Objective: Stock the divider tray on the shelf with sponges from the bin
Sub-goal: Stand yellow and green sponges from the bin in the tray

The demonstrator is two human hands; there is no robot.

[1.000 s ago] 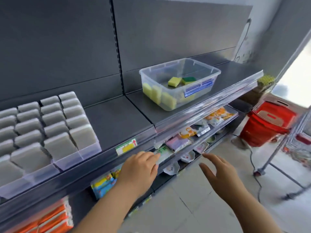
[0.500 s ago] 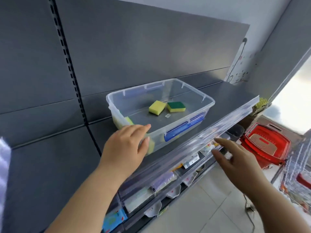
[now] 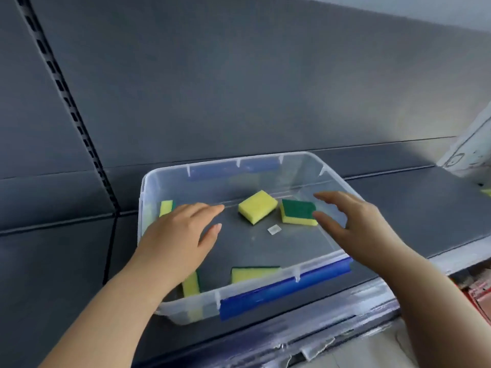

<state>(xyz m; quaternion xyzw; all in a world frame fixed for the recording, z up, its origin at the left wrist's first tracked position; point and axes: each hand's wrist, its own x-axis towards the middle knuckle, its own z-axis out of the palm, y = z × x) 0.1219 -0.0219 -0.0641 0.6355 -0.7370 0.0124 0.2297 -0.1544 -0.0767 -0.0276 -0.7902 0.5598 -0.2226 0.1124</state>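
Both hands have moved from the shelf edge to over the bin. Fingers of the left hand straight, holding nothing. Open wide, the right hand has its thumb just beside the green-topped sponge; yellow sponge mid-floor, other sponges against walls.

I log the bin as clear plastic with blue latches. The centre sponge shows plain yellow; the right sponge shows dark green over yellow. The shelf is dark grey, and the upright carries a column of black slots.
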